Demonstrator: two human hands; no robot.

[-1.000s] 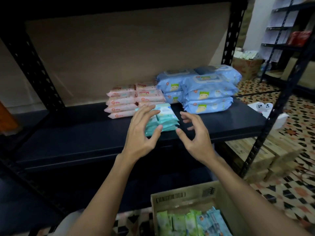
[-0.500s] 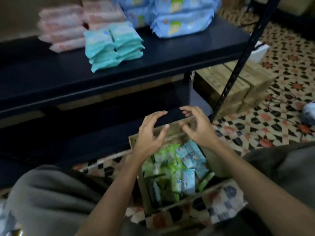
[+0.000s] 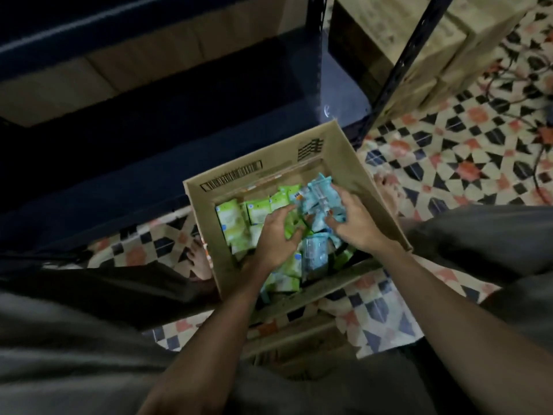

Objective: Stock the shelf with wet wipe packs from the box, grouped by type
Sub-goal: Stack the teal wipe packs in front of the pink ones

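Both hands dropped inside the box [image 3: 353, 157] rim: right grip [image 3: 353, 221] holding blue packs [image 3: 318, 194], left [image 3: 276, 235] wide.

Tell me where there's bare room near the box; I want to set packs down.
Free: the dark lower shelf behind the cardboard box, and patterned floor to its right. Crowded: inside the box, where both hands work among green packs and blue packs.

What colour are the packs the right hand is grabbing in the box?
Light blue packs, held by the right hand; the head view shows them best.
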